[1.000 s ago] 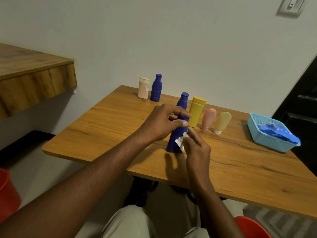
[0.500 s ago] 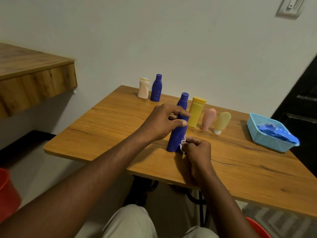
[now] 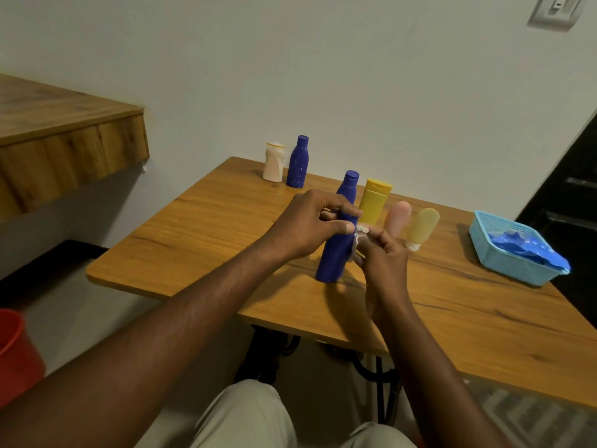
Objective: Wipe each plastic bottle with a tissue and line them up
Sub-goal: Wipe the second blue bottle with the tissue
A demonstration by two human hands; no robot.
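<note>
A tall dark blue bottle (image 3: 334, 257) stands slightly tilted on the wooden table (image 3: 206, 231). My left hand (image 3: 307, 226) grips its upper body, thumb across the front. My right hand (image 3: 382, 257) pinches a small white tissue (image 3: 358, 238) against the bottle's right side. Behind them stand a yellow bottle (image 3: 374, 203), a pink tube (image 3: 396, 216) and a pale yellow tube (image 3: 421, 226) on its white cap. At the table's far corner stand a cream bottle (image 3: 274, 163) and a smaller blue bottle (image 3: 298, 163), side by side.
A light blue basket (image 3: 507, 260) holding crumpled blue material sits near the table's right edge. A wooden shelf (image 3: 64, 140) juts out on the left. A red bucket (image 3: 16, 354) stands on the floor at lower left. The wall is close behind the table.
My right hand with the tissue has moved up the blue bottle's side, from near its base to about mid-height. My left hand keeps the same grip.
</note>
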